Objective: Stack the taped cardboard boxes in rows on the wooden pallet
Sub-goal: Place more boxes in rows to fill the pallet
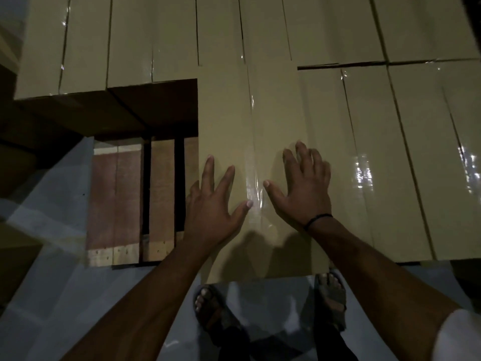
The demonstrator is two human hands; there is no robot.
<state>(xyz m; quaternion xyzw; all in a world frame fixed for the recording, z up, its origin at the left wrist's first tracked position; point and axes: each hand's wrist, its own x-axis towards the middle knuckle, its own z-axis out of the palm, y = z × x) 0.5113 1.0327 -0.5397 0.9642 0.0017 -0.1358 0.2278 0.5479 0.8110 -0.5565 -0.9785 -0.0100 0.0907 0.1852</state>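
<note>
Left hand (208,212), right hand (304,194) on box (226,113); pallet (127,194) half-hidden

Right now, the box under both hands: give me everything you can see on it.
The box is tan cardboard, long and narrow, lying flat, top flaps sealed by a glossy clear tape strip along the centre seam. The left hand and right hand rest open on its near half, either side of the tape. Its right side meets a neighbouring box; left of it, bare pallet slats show. Its near end juts slightly past that row.
</note>
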